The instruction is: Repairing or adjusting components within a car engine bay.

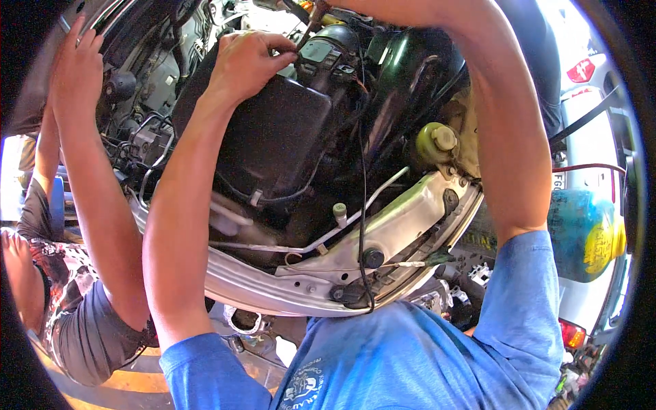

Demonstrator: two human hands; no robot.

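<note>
My left hand [242,65] reaches over a black plastic air filter box [273,130] in an open engine bay. Its thumb and forefinger are closed on the lower end of a thin brown rod [309,29], beside a dark sensor housing [321,58] and a black intake duct [338,35]. From the right, my right forearm [509,116] arches over the bay toward the top of the rod. The upper edge of the picture cuts off the right hand, so its fingers are hidden.
Another person's hand [75,58] rests at the bay's far left edge. A yellowish reservoir [437,142] sits right of a shiny black cover [396,75]. The silver front panel [383,232] crosses before me, with a black cable hanging over it. A blue-and-yellow cylinder [581,236] stands by a white car.
</note>
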